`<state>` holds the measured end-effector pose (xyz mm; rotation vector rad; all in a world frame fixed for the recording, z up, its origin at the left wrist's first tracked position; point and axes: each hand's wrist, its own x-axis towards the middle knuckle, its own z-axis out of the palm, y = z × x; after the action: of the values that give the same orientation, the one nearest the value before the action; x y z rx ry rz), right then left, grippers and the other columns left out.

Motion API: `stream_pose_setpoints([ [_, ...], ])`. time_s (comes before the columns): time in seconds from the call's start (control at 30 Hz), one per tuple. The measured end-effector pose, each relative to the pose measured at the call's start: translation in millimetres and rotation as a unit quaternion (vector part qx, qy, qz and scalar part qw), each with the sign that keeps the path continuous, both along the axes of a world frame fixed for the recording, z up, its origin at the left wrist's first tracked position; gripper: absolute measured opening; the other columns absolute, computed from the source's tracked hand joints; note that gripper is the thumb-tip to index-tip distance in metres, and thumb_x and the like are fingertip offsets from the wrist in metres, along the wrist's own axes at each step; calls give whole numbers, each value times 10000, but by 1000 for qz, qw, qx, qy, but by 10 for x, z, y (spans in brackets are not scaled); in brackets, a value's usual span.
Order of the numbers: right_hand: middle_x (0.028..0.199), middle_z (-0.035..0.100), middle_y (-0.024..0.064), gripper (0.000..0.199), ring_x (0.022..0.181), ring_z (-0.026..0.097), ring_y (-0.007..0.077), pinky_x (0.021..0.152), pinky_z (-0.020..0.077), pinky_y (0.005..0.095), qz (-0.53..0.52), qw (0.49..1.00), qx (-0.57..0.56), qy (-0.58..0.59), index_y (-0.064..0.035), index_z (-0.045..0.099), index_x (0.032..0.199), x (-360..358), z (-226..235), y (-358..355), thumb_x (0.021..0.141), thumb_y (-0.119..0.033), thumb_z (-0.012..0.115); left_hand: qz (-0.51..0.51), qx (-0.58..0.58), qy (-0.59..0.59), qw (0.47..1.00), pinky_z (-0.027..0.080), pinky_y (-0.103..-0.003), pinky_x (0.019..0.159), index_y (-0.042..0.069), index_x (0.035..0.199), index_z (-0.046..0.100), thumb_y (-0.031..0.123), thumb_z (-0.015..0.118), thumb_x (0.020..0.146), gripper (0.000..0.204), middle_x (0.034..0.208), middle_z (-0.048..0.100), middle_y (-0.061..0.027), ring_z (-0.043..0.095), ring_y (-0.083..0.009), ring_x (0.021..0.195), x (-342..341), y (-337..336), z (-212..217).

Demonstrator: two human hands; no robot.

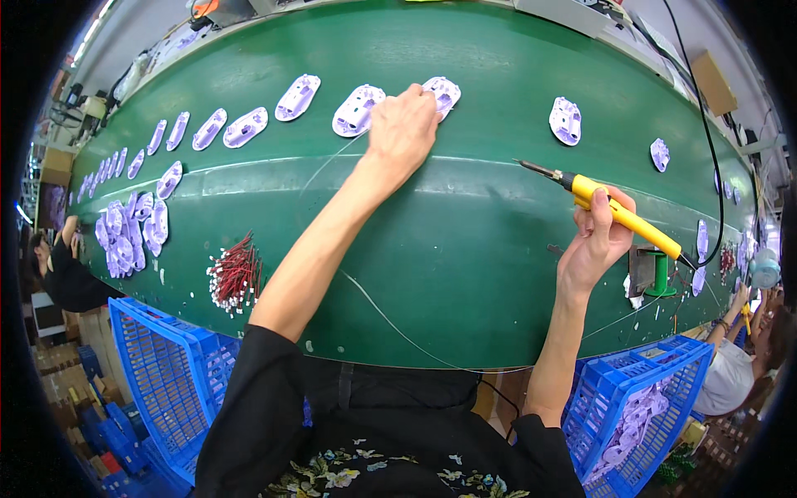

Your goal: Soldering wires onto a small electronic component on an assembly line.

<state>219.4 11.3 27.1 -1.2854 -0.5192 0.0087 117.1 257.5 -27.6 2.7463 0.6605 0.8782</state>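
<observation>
My right hand point(596, 241) grips a yellow soldering iron point(631, 219), its tip pointing left over the green bench. Stretched forward, my left hand point(404, 124) is closed, its fingertips hidden at the near-left edge of a pale purple plastic shell point(445, 93). Whether they grip that shell I cannot tell. A thin solder wire point(334, 156) trails from this hand. Another purple shell point(357, 111) lies just left of it. A further stretch of wire point(390, 322) curves along the bench front toward a green spool point(662, 275) at the right.
Several purple shells point(246, 128) line the bench leftward, with a heap of them point(124, 241) nearer. Red wire leads with white connectors point(235, 274) lie left of me. Blue crates point(166, 373) stand below the front edge on both sides. A black cable point(708, 141) hangs right. People sit at both ends.
</observation>
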Motion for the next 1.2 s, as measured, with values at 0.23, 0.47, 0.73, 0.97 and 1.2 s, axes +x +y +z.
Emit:
stream_pose_setpoints([
  [0.23, 831, 579, 43, 224, 638, 453, 67, 557, 342, 212, 76, 997, 18, 26, -5, 596, 1028, -59, 44, -83, 870, -127, 697, -140, -59, 230, 961, 527, -370, 578, 72, 958, 641, 46, 636, 783, 178, 954, 673, -54, 669, -258, 689, -1412, -750, 570],
  [0.47, 946, 584, 87, 307, 682, 482, 93, 590, 372, 200, 140, 986, -69, 51, -9, 595, 1043, -383, -21, 29, 811, -171, 715, -52, -162, 61, 983, 531, -311, 549, 57, 1048, 681, -21, 692, 776, 283, 961, 707, -65, 686, -213, 666, -2068, -1055, 284],
  [0.73, 979, 577, 101, 359, 846, 547, 154, 765, 447, 266, 207, 968, -130, 48, 0, 606, 1034, -518, -174, 56, 759, -182, 748, 128, -505, -70, 851, 295, -251, 416, 27, 1004, 708, -9, 719, 831, 177, 769, 713, -48, 389, -59, 429, -2069, -1542, 152],
  [0.97, 936, 516, 87, 389, 674, 453, 74, 584, 372, 167, 303, 940, -145, 51, 3, 545, 1067, -510, -247, 82, 807, -236, 706, 152, -423, -122, 885, 368, -270, 424, 12, 883, 676, -4, 711, 819, 74, 682, 627, -57, 529, -110, 489, -1872, -1631, 25],
  [1.2, 872, 571, 90, 355, 757, 522, 137, 709, 428, 249, 295, 935, -178, 88, 20, 612, 974, -529, -284, 100, 725, -199, 741, 136, -341, -190, 911, 225, -232, 416, 12, 878, 682, -17, 734, 796, 102, 688, 623, -3, 339, -38, 449, -1844, -1689, -205],
])
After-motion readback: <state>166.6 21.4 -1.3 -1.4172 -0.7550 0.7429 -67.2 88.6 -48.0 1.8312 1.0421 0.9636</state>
